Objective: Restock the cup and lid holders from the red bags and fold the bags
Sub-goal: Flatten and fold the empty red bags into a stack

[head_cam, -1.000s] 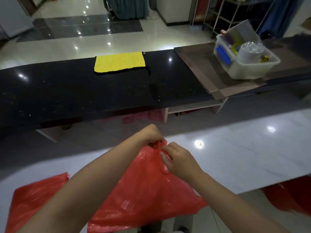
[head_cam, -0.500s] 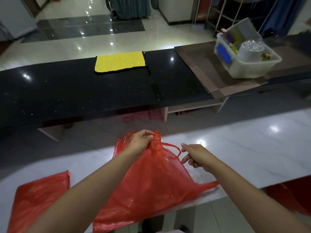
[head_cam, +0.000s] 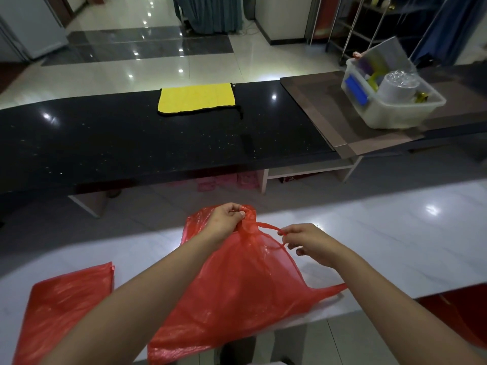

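Red bag: thin, translucent plastic, crinkled, mouth bunched at 12 o'clock, body spreading toward 6 o'clock and draping over the near edge of the white counter. One thin handle loop is stretched out toward 3 o'clock; another handle trails flat at 4 o'clock. Second red bag: flattened on the counter at 8 o'clock, apart from the first.

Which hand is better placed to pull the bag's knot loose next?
Probably the right hand: it already pinches the handle strand, while the left hand grips the red bag at its bunched neck.
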The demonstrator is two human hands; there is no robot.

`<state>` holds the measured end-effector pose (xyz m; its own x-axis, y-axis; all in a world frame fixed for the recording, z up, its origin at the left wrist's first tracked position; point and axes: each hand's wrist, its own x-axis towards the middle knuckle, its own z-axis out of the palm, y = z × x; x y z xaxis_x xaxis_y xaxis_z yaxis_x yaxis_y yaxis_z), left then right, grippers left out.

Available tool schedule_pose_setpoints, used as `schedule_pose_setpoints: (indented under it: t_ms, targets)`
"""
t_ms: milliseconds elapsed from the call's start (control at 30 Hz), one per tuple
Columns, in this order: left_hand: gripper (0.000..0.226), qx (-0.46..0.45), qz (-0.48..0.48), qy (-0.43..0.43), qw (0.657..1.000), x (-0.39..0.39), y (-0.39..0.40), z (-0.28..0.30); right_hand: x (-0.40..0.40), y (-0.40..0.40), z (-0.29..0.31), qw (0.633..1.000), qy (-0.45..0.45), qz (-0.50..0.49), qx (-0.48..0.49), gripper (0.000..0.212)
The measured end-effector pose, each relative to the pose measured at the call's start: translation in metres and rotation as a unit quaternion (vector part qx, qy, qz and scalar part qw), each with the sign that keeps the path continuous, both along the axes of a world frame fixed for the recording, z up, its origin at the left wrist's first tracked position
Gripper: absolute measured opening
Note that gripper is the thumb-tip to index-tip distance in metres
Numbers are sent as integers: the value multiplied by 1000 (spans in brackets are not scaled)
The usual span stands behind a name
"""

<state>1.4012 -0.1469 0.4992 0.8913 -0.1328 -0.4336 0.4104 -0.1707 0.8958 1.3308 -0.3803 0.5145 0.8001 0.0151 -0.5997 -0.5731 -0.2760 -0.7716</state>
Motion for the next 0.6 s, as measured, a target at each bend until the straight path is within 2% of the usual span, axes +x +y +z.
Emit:
schedule_pose_setpoints:
  t_ms: [100,133,233,333,367,433,500,600]
  targets:
    - [16,-6,1,-1,1000,-1,-1,1,-3,2,-4,984,-69,93,-138,5]
    - [15,2,-2,-3,1000,-1,-1,1,-1,3,-7,972,-94,110,-184,8]
    - [11,75,-45,-34,996,-2,1,5,4,6,-12,950,-145,95,-259,15]
    - [30,235,-79,-143,958,-4,9,10,8,5,-15,948,-200,7,-247,21]
    - [32,270,-52,-186,943,-4,15,12,9,5,-16,947,-214,-13,-239,22]
    - [31,274,22,-245,930,-2,35,13,12,4,-16,948,-225,-36,-224,23]
    - [29,263,82,-250,928,6,64,10,15,0,-15,951,-225,-52,-206,27]
    - [23,268,123,-181,938,16,122,-6,19,-10,-15,963,-206,-89,-151,31]
